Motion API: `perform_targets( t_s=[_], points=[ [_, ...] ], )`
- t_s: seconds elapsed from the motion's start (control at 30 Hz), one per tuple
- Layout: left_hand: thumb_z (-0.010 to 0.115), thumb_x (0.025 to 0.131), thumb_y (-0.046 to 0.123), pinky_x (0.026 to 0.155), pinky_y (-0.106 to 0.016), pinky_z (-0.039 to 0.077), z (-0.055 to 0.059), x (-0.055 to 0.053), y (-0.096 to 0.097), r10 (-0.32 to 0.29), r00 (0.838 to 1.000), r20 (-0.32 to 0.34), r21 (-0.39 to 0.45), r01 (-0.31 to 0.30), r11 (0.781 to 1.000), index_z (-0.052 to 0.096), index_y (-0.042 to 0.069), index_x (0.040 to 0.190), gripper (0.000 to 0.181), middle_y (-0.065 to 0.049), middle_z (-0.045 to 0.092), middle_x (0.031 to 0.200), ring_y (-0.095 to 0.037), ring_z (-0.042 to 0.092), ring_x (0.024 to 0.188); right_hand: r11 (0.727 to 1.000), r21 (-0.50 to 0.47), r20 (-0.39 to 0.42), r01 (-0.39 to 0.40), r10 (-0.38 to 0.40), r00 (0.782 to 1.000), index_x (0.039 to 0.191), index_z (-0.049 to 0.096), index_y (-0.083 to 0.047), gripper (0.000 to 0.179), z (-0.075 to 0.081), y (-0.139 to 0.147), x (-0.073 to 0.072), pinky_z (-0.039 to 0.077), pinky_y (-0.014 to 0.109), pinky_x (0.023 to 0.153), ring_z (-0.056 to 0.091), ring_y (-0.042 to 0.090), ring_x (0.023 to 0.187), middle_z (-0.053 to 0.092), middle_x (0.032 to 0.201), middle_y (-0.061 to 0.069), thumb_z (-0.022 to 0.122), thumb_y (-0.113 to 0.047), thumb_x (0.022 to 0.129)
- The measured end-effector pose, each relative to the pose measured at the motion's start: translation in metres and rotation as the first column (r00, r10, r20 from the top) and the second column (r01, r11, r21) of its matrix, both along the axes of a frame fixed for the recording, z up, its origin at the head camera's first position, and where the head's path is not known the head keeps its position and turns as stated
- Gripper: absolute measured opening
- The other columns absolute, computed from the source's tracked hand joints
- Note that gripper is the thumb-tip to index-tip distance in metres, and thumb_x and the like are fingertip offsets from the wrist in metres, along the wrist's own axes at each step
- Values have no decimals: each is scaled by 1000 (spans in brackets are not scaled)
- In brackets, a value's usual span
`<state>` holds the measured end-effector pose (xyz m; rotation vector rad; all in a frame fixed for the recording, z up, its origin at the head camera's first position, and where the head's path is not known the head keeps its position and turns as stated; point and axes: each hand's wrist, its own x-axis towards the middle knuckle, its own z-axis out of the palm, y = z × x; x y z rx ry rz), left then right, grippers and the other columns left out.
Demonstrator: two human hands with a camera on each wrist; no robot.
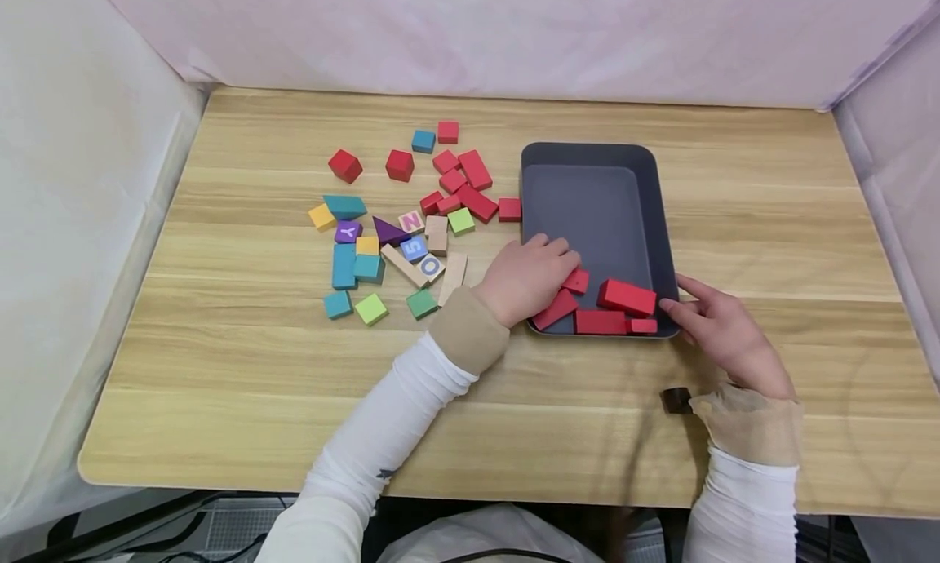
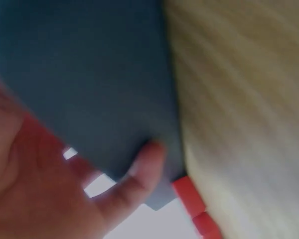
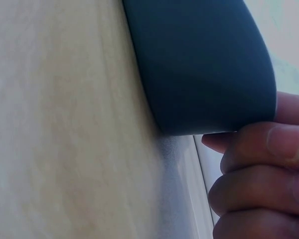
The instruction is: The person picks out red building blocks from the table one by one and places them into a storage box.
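Observation:
A dark grey tray (image 1: 587, 208) lies on the table with several red wooden blocks (image 1: 627, 297) at its near end. My left hand (image 1: 530, 276) reaches over the tray's left rim, its fingers inside beside the red blocks. In the left wrist view, the thumb (image 2: 148, 162) presses the tray's outer wall (image 2: 89, 84), so the hand grips that side. At the near right corner, my right hand (image 1: 723, 334) pinches the rim. The right wrist view shows its curled fingers (image 3: 259, 184) against the tray's corner (image 3: 204, 74).
Left of the tray lie more red blocks (image 1: 476, 170), one close by the rim. Further left are teal blocks (image 1: 343, 266), green blocks (image 1: 371, 309), plain wooden blocks (image 1: 453, 277) and letter blocks (image 1: 348, 232). A small black object (image 1: 676, 400) sits near my right wrist.

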<state>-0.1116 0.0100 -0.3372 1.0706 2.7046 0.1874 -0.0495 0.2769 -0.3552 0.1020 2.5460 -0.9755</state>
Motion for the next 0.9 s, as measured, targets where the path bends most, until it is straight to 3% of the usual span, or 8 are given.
perform_targets(
  t_s=[0.13, 0.37, 0.7, 0.9],
  points=[
    [51, 88, 21, 78, -33, 45, 6, 3, 0, 2, 999, 48, -24, -1, 1000, 51, 21, 124, 36, 1, 52, 115, -17, 47, 98, 999, -33, -22, -7, 6, 1000, 139, 32, -15, 63, 1, 0, 1, 33, 29, 47, 42, 16, 49, 45, 57, 6, 50, -45, 87],
    [54, 86, 37, 87, -30, 41, 11, 1, -4, 49, 986, 162, -20, -47, 999, 36, 20, 136, 56, -2, 43, 128, -18, 43, 110, 997, -73, -40, -24, 21, 999, 139, 32, -15, 60, -1, 0, 1, 33, 28, 46, 42, 15, 48, 44, 56, 3, 50, -41, 88],
    [53, 86, 38, 87, -29, 41, 22, -1, -12, 59, 972, 229, 10, -63, 998, 36, 19, 137, 56, -2, 43, 128, -16, 43, 111, 998, -62, -16, -7, 6, 1000, 140, 29, -13, 64, 1, 2, 3, 30, 31, 43, 39, 14, 47, 43, 57, 4, 50, -44, 87],
    [53, 86, 39, 82, -25, 43, 30, -3, -21, 76, 974, 215, 38, -86, 996, 36, 19, 136, 56, 0, 45, 123, -11, 46, 106, 999, -41, -1, 23, -23, 1000, 139, 31, -14, 66, 3, -1, 1, 31, 31, 43, 39, 16, 47, 43, 57, 5, 50, -48, 85]
  ],
)
